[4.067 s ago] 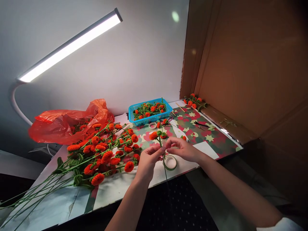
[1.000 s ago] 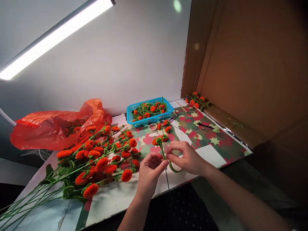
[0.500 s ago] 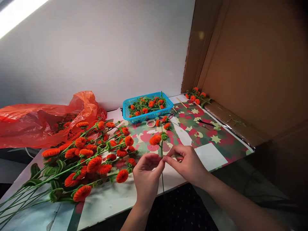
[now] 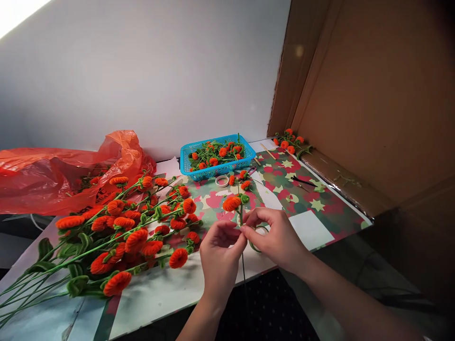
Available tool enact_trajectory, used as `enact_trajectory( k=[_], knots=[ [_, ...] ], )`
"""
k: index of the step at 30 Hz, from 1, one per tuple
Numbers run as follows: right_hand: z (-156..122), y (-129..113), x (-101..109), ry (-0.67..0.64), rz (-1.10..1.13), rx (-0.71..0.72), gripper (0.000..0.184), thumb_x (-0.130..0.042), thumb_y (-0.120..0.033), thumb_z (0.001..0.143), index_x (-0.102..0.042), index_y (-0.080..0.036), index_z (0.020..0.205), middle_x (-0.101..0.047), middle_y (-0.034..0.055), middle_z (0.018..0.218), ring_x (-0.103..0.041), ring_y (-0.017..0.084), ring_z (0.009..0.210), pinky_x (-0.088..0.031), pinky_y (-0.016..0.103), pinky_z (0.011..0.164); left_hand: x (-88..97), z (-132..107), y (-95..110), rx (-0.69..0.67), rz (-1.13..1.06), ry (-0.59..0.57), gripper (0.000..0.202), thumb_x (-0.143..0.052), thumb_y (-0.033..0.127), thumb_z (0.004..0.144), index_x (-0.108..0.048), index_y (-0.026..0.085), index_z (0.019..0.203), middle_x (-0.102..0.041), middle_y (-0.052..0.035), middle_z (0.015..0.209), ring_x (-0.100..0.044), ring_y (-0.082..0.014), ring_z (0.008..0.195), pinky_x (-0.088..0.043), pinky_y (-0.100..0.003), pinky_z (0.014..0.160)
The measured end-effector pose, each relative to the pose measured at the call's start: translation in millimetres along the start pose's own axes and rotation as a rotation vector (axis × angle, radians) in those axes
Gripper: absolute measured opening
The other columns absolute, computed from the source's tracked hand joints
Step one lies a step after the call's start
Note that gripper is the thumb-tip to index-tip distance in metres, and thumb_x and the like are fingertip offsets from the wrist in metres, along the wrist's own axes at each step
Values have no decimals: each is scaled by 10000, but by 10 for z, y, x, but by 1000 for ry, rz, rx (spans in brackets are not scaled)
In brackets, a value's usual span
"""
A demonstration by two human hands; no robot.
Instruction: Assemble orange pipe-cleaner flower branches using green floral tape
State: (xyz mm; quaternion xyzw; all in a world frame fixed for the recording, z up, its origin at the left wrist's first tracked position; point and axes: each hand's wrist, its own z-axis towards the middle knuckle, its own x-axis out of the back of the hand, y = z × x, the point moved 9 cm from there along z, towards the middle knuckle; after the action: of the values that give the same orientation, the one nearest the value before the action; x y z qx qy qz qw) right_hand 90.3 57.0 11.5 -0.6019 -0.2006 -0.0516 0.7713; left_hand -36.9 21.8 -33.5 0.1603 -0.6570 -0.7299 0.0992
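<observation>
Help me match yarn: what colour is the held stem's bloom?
The bloom is bright orange, seen best in the head view.

A stemmed flower (image 4: 241,217) stands nearly upright, pinched mid-stem between the fingertips of the left hand (image 4: 219,255) and the right hand (image 4: 275,239), with a fluffy, ridged orange bloom at its upper left, a curled green bud beside that, and a thin dark lower stem hanging past the table's front edge. Just behind the right thumb shows a green-edged tape roll (image 4: 253,247), a partly hidden ring; whether it is gripped is unclear.
</observation>
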Motion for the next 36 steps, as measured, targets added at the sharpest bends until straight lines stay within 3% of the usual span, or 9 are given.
enact_trajectory(
  k=[6,10,15,18,20,25,28,32,36],
  knots=[
    [-20,19,25,116,-5,-4,114,-649,-171,688,-562,-181,613,-635,-7,616,-602,141,617,-465,243,587,-1,-33,17,-34,36,9,178,-715,185,659,-575,174,769,-612,29,649,-579,-89,591,-485,-182,580],
    [-13,56,18,85,55,-12,132,-653,-173,694,-540,-182,625,-623,-7,636,-597,141,629,-467,250,602,8,-12,-75,77,-46,-35,214,-744,215,639,-577,170,765,-613,24,661,-572,-94,614,-474,-189,589],
    [50,98,21,-20,204,-9,204,-713,-164,646,-510,-183,647,-579,-28,645,-573,127,645,-469,249,629,-153,16,-216,288,-134,-377,174,-746,255,653,-654,139,746,-633,-22,718,-552,-107,664,-456,-215,635],
    [71,108,-7,-112,315,-24,227,-744,-187,627,-527,-178,691,-593,-27,677,-582,121,656,-480,252,650,-240,2,-207,319,-155,-552,174,-691,308,717,-690,139,757,-601,-17,646,-499,-95,605,-425,-211,596],
    [68,137,-13,-149,359,-60,240,-756,-200,617,-551,-174,739,-612,-23,687,-604,127,668,-491,256,657,-263,1,-171,289,-133,-584,195,-672,333,730,-692,140,701,-585,-14,604,-483,-96,592,-410,-209,584],
    [32,279,24,-172,329,-171,258,-739,-216,636,-602,-159,848,-661,13,716,-652,167,726,-517,285,673,-125,33,-33,73,77,-327,178,-688,313,705,-651,157,630,-595,-6,579,-489,-110,560,-392,-215,539],
    [36,303,9,-200,277,-167,234,-703,-225,674,-632,-155,885,-675,35,797,-647,165,758,-518,304,718,-59,9,23,-37,188,-198,154,-663,297,724,-638,169,642,-600,-3,579,-500,-122,556,-402,-228,549],
    [63,326,-93,-239,295,-201,175,-624,-207,727,-671,-166,890,-683,54,932,-637,177,880,-505,315,792,-29,-12,98,-140,344,-112,141,-637,282,737,-635,176,644,-611,-2,576,-520,-132,551,-419,-238,566],
    [83,272,-153,-211,257,-176,151,-582,-232,751,-691,-161,827,-688,44,870,-630,177,842,-495,290,747,-15,-34,230,-237,487,-60,130,-621,254,742,-624,183,633,-599,14,552,-522,-124,534,-414,-227,558]
  ],
)
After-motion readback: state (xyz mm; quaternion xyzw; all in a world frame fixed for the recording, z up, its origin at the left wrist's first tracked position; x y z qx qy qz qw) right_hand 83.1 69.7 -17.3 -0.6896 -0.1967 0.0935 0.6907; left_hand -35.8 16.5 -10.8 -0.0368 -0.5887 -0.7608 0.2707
